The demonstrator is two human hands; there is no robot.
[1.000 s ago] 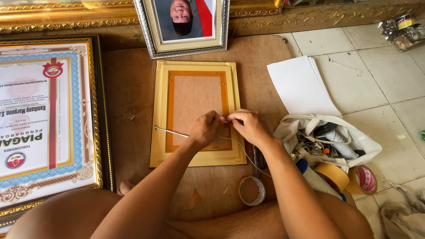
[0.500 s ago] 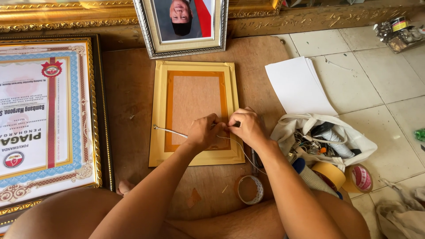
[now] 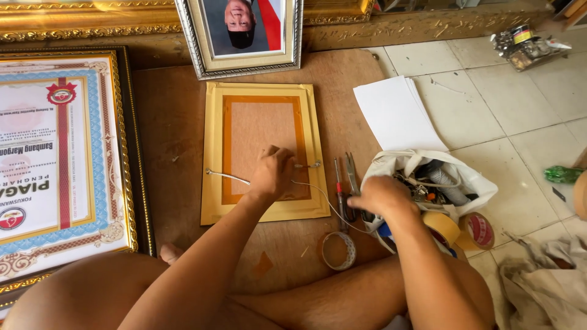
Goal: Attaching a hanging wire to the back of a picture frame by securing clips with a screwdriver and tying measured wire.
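Note:
A gold picture frame (image 3: pixel 263 153) lies face down on a brown board, its back sealed with orange tape. A thin wire (image 3: pixel 223 176) runs across the back between two small fittings. My left hand (image 3: pixel 272 173) presses on the wire near the frame's middle. My right hand (image 3: pixel 382 197) is off the frame to the right, closed over pliers (image 3: pixel 351 183) that lie beside a screwdriver (image 3: pixel 339 189) at the mouth of a white bag. A loose wire end trails from the frame toward that hand.
The white bag (image 3: pixel 428 183) holds tools and tape rolls (image 3: pixel 458 229). A clear tape roll (image 3: pixel 338 250) lies by my leg. White paper sheets (image 3: pixel 397 116) rest on the tiles. A framed certificate (image 3: pixel 61 159) lies left, a framed portrait (image 3: pixel 244 33) leans behind.
My right hand left the wire at the frame's middle and moved right onto the pliers by the bag. My left hand stayed on the wire. The view shifted slightly.

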